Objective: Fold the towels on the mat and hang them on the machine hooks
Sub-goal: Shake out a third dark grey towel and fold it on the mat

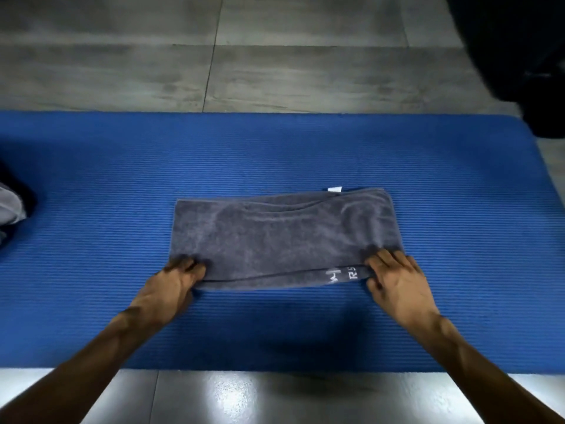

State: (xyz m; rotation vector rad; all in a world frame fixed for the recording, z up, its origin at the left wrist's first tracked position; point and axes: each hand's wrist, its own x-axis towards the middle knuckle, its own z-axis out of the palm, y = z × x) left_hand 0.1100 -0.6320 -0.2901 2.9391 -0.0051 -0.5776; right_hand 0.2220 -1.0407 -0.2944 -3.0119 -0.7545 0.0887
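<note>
Grey floor tiles (275,71); perhaps clothing (10,209).

Grey towel (284,237), terry texture, folded into a wide rectangle, lying flat at centre frame, long side running left to right. White tag pokes out at its upper right edge. Pale lettering shows on the lower layer near the lower right corner. Two layers visible along the near edge. Blue ribbed mat (91,185) underneath, spanning the frame's middle band, on a grey tiled floor.
</note>
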